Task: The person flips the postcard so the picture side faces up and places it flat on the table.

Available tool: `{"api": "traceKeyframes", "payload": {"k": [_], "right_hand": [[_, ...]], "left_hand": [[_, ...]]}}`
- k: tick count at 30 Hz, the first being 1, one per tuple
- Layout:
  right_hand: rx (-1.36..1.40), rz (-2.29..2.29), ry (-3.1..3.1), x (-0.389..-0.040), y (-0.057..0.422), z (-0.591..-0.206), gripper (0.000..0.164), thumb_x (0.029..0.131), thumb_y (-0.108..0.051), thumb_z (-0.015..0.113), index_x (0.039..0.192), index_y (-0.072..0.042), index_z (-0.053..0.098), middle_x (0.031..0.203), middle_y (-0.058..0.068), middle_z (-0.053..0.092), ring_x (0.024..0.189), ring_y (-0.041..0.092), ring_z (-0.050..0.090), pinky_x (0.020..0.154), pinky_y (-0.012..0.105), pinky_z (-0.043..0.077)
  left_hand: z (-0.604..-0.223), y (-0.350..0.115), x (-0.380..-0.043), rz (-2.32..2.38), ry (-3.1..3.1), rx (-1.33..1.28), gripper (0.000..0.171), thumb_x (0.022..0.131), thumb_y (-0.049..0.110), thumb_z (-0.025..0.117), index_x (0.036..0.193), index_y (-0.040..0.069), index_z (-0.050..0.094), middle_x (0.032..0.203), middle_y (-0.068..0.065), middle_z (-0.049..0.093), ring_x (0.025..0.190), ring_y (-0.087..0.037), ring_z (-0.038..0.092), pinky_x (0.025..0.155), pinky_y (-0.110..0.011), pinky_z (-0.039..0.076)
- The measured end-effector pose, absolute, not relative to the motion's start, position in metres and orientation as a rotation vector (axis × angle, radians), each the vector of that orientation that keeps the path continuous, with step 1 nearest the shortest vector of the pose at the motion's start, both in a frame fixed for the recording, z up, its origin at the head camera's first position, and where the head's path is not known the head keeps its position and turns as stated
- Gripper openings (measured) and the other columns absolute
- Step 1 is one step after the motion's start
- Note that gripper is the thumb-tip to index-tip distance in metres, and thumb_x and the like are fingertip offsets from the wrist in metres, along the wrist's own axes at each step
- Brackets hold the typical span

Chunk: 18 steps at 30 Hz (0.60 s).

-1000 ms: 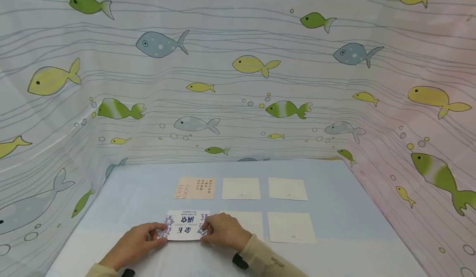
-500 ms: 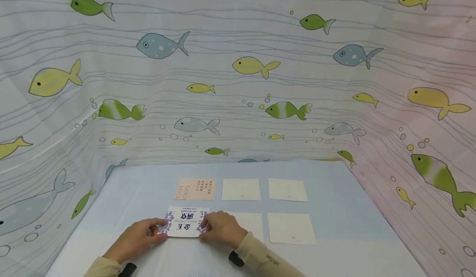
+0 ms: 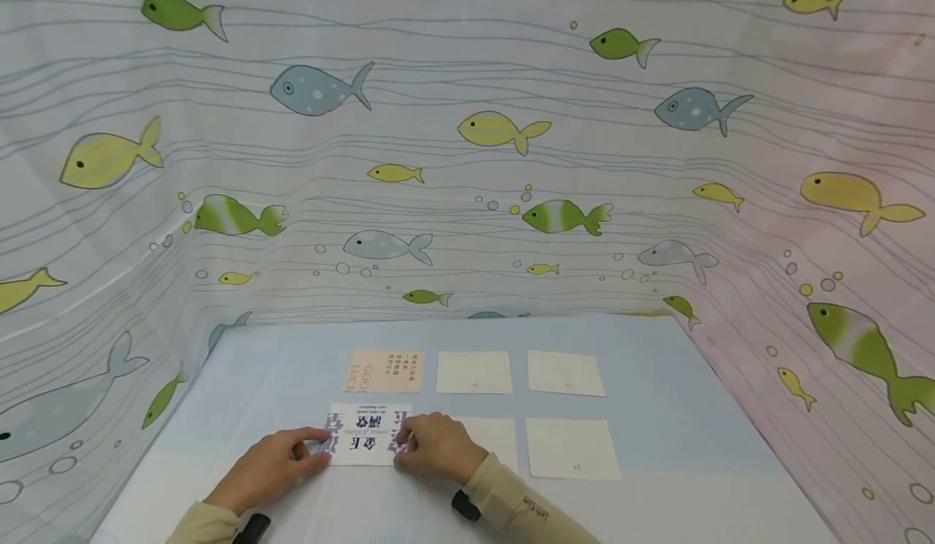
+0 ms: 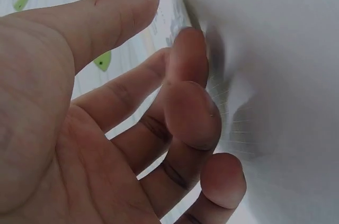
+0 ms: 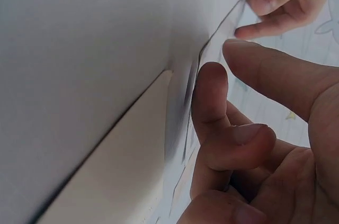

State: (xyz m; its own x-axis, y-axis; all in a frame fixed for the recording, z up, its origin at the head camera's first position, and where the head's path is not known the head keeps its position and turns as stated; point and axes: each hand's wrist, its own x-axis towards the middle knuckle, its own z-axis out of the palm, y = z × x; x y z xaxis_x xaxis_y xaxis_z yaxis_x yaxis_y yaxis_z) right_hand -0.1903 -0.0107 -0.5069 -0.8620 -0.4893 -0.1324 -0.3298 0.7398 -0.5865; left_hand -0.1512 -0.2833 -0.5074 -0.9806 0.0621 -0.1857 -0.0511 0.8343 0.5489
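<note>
A white card (image 3: 365,438) with blue patterned sides and dark blue characters lies at the front left of the table, its printing upside down from here. My left hand (image 3: 273,463) holds its left edge, thumb near the lower corner and index finger higher up. At the right edge, my right hand (image 3: 441,446) grips the card between thumb and bent index finger. The left wrist view shows the other left fingers (image 4: 193,115) loosely bent beside the card. In the right wrist view, the right index finger (image 5: 211,94) meets the card's edge.
Behind the card lies a pink "GOOD LUCK" card (image 3: 383,371). Two cream cards (image 3: 473,373) continue that back row. In the front row, one cream card (image 3: 497,445) is partly covered by my right hand, and another cream card (image 3: 573,450) lies farther right. Fish-patterned cloth (image 3: 467,203) surrounds the table.
Both hands have shifted the blue-and-white card slightly away from me, toward the pink card. It lies flatter than a second ago. The other cards have stayed put.
</note>
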Motion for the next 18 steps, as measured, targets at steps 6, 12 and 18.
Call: {"api": "traceKeyframes", "payload": {"k": [6, 12, 18], "right_hand": [[-0.645, -0.805, 2.674, -0.1918, -0.0100, -0.5083, 0.020, 0.082, -0.027, 0.084, 0.097, -0.017, 0.074, 0.069, -0.014, 0.057, 0.061, 0.004, 0.051, 0.059, 0.024, 0.041], [-0.644, -0.832, 2.657, -0.1923, -0.0087, -0.5079, 0.020, 0.083, -0.028, 0.083, 0.098, -0.017, 0.074, 0.069, -0.014, 0.056, 0.061, 0.004, 0.051, 0.059, 0.024, 0.041], [-0.674, -0.873, 2.682, -0.1954, -0.0017, -0.5048, 0.024, 0.086, -0.031, 0.082, 0.104, -0.019, 0.074, 0.072, -0.015, 0.058, 0.062, 0.003, 0.051, 0.060, 0.024, 0.042]], "left_hand": [[-0.5088, -0.2829, -0.1518, 0.870, 2.807, -0.003, 0.044, 0.088, 0.036, 0.078, 0.125, 0.012, 0.071, 0.074, 0.003, 0.056, 0.068, -0.016, 0.050, 0.061, -0.032, 0.039], [-0.5109, -0.2823, -0.1519, 0.884, 2.821, 0.024, 0.040, 0.088, 0.036, 0.078, 0.121, 0.014, 0.070, 0.075, 0.004, 0.056, 0.068, -0.015, 0.050, 0.062, -0.032, 0.038], [-0.5102, -0.2795, -0.1550, 0.877, 2.865, 0.040, 0.036, 0.090, 0.035, 0.077, 0.118, 0.013, 0.070, 0.075, 0.006, 0.057, 0.066, -0.013, 0.050, 0.061, -0.030, 0.039]]}}
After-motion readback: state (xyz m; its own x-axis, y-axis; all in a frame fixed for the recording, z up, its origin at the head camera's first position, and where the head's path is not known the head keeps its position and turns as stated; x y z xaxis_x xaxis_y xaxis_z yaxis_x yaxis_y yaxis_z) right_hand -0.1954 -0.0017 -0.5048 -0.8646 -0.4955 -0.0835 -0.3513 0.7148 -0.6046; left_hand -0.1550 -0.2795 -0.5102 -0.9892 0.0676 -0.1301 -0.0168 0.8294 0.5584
